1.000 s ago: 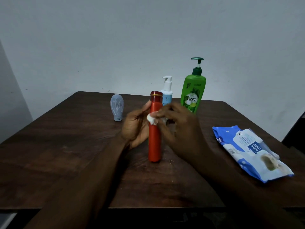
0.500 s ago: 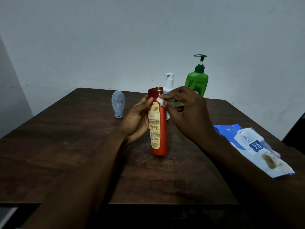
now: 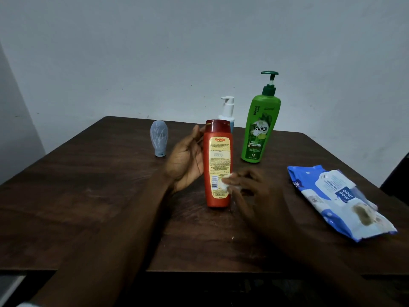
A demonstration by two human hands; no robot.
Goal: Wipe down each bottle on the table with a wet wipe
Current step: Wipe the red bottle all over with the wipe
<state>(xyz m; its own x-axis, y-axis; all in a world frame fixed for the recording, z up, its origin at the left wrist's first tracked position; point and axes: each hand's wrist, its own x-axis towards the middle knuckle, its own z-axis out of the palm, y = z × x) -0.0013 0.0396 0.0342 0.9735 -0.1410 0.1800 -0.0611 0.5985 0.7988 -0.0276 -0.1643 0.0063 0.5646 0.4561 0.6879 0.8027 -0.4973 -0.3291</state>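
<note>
A red bottle with a yellow back label stands upright at the table's middle. My left hand holds its left side, thumb near the cap. My right hand pinches a small white wet wipe against the bottle's lower right side; the hand is motion-blurred. Behind stand a green pump bottle and a white pump bottle, the latter partly hidden by the red one. A small grey-blue bottle rests cap-down at the left.
A blue and white pack of wet wipes lies on the right of the dark wooden table. A pale wall rises behind the table. The table's front edge is close to me.
My right hand has slid the wipe from the red bottle's cap down to its lower part. The bottle has turned so its yellow label faces me. My left hand stays on its side.
</note>
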